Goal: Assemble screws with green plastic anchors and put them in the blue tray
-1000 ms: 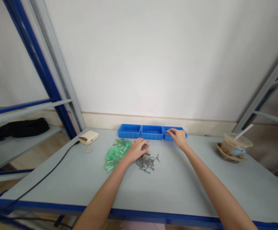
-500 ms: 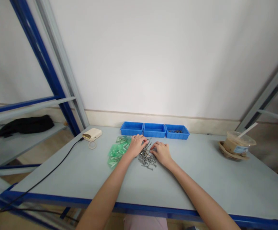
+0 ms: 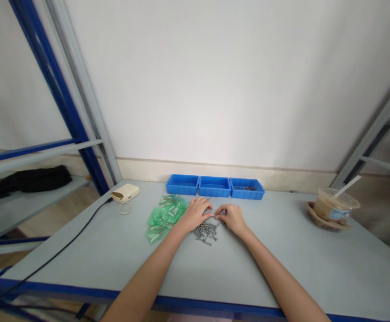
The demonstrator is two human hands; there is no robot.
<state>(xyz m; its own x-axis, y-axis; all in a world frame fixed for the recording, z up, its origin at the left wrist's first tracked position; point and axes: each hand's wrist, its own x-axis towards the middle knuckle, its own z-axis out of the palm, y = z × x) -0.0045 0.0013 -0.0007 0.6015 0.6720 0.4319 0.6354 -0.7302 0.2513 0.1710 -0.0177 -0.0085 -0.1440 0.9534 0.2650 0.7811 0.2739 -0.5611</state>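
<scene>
A loose pile of metal screws [image 3: 205, 230] lies on the table in front of me. My left hand [image 3: 197, 213] is over the pile's upper left side, its fingers bent down and its thumb near the fingertips; what it grips is hidden. Opposite it, my right hand [image 3: 232, 218] pinches a screw between thumb and fingertips, the fingertips of both hands almost meeting. Under and beside my left wrist are green plastic bags [image 3: 168, 215] with pale pieces inside.
Three joined blue bins stand along the wall: the left bin [image 3: 182, 189], the middle bin [image 3: 214, 192] and the right bin [image 3: 247, 194], which holds small metal parts. A cream power bank [image 3: 126, 192] with a black cable lies left. A drink cup [image 3: 336, 206] stands right in a cardboard holder.
My hands have come closer together over the upper part of the pile, and my right fingers have closed into a pinch. The view has shifted slightly.
</scene>
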